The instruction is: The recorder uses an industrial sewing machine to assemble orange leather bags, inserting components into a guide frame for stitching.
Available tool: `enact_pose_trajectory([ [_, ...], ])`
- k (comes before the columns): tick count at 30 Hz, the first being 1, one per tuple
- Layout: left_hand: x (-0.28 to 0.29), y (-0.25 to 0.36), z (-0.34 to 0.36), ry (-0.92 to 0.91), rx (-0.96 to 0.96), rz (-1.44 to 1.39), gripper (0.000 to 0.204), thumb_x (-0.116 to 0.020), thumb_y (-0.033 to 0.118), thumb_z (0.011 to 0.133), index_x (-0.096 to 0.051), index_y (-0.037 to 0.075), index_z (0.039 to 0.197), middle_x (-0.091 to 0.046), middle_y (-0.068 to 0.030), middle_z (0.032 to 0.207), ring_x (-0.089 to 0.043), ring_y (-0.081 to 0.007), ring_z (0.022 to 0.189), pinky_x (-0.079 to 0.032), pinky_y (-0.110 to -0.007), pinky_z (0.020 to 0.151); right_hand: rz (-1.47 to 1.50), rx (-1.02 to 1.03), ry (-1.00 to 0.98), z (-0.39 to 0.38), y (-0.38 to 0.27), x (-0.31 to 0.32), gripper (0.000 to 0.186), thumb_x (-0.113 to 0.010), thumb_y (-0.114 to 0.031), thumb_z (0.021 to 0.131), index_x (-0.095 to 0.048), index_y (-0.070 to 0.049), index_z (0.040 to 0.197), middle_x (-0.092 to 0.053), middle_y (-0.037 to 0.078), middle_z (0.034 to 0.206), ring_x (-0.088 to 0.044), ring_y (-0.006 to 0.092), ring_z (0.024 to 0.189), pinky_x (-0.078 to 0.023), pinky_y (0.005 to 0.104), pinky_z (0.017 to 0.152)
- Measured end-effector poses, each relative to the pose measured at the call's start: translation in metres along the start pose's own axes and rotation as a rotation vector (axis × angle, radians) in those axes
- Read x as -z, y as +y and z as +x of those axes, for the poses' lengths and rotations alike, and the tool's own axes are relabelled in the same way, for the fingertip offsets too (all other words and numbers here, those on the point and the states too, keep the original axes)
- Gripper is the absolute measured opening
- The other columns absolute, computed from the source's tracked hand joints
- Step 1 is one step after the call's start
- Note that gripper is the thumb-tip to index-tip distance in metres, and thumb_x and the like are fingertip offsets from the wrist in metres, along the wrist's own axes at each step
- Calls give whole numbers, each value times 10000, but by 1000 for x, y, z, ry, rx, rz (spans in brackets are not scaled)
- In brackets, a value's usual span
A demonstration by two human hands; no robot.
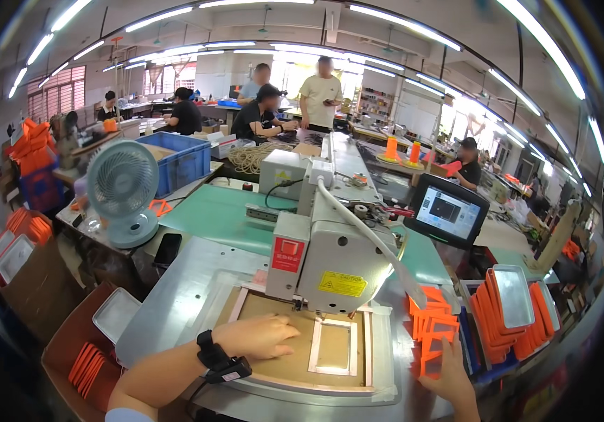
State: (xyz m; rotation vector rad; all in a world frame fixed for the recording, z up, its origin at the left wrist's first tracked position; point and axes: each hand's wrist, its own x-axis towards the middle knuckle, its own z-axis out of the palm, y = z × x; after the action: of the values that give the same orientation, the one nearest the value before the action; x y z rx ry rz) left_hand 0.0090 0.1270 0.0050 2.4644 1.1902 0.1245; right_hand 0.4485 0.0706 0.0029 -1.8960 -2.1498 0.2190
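Observation:
My left hand (263,336) lies palm down on a brown board (288,362), its fingers apart and nothing in them. A black strap with a small device (223,360) is round that wrist. Beside the fingertips, a pale rectangular frame (333,346) is set on the board, under the head of an industrial sewing machine (344,260). On the right, my right hand (451,376) closes its thumb and fingers on the near edge of an orange frame-shaped piece (431,356). That piece lies at the near end of a loose pile of similar orange frames (428,302).
A lit control screen (448,209) stands right of the machine. Stacked orange pieces with clear trays (510,299) sit at the right edge. To the left are a fan (123,186), a phone (168,249), a blue crate (175,165) and a cardboard box (63,352). Several people work farther back.

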Motion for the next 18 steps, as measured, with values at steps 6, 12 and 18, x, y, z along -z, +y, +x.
enact_pose_trajectory([
  [6, -2, -18, -5, -43, -13, -145, 490, -551, 366, 969, -539, 93, 1375, -477, -169, 1429, -448, -359, 1294, -374, -414, 1091, -24, -33, 106, -10, 16, -19, 1106, -868, -358, 614, -278, 86, 1438, -348, 319, 1426, -350, 453, 1340, -349, 459, 1097],
  [12, -5, -30, -7, -40, -55, -229, 497, -542, 389, 978, -527, 115, 1392, -445, -159, 1470, -411, -354, 1339, -336, -411, 1121, -30, -48, 117, -8, 17, -15, 1114, -869, -356, 574, -303, 72, 1432, -433, 263, 1320, -422, 411, 1245, -369, 458, 1059],
  [18, -4, -27, -7, -41, -45, -231, 503, -547, 387, 978, -515, 122, 1404, -435, -158, 1479, -400, -351, 1350, -327, -412, 1127, -15, -67, 133, -11, 6, -10, 1128, -862, -258, 513, -306, 36, 1450, -382, 223, 1345, -419, 394, 1248, -350, 450, 1074],
])
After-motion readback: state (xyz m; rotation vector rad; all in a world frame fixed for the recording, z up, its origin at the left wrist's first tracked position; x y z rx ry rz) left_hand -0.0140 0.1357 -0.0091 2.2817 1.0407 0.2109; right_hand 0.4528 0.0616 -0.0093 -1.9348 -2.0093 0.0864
